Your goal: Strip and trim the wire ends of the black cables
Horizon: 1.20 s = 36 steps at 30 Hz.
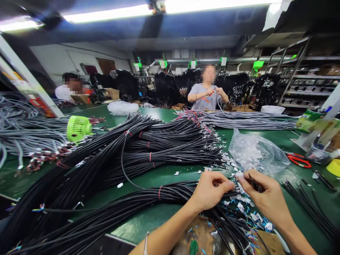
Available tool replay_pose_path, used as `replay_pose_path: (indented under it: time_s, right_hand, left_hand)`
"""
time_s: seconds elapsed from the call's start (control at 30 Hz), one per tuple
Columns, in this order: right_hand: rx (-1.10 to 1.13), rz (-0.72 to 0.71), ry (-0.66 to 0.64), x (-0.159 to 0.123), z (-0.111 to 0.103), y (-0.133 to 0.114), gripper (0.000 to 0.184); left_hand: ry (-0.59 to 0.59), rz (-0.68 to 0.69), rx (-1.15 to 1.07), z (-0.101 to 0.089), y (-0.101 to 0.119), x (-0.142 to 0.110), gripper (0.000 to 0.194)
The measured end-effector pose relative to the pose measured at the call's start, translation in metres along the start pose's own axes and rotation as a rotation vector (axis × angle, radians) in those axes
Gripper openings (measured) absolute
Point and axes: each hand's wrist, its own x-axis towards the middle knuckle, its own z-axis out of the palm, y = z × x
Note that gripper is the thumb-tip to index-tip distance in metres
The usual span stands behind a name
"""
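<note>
My left hand (209, 189) is curled into a pinch over the wire ends of a black cable bundle (148, 196) that lies across the green table (159, 173). My right hand (265, 194) is closed too, with a thin black wire (254, 183) running between its fingers and a small white connector (239, 175) at its fingertips. The two hands nearly meet above loose white connectors and coloured wire tips (247, 209).
Big bundles of black cables (138, 145) fill the middle; grey cables (247, 120) lie behind and at left. A clear plastic bag (255, 152), red scissors (300, 160), a green fan (77, 128). One person works opposite (207, 94), another sits at far left (69, 88).
</note>
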Motion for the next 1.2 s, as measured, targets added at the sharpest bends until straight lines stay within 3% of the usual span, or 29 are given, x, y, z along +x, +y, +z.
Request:
replay_pose_path:
  time_s: [0.3, 0.63, 0.9, 1.2]
  right_hand:
    - [-0.026, 0.045, 0.023, -0.0032, -0.0001, 0.002, 0.014]
    - [-0.067, -0.18, 0.028, -0.0052, -0.0063, -0.0021, 0.007]
    - [-0.088, -0.123, 0.004, -0.0049, -0.0026, 0.0002, 0.01]
    - [-0.017, 0.008, 0.093, -0.009, -0.0051, 0.0036, 0.021]
  left_hand:
    - [0.075, 0.052, 0.012, 0.0033, 0.0019, -0.0024, 0.02]
    - [0.115, 0.125, 0.092, 0.0048, 0.0034, -0.0041, 0.023]
    - [0.109, 0.114, 0.074, 0.0047, 0.0027, -0.0046, 0.025]
    - [0.13, 0.179, 0.199, 0.0046, 0.0062, -0.0072, 0.025]
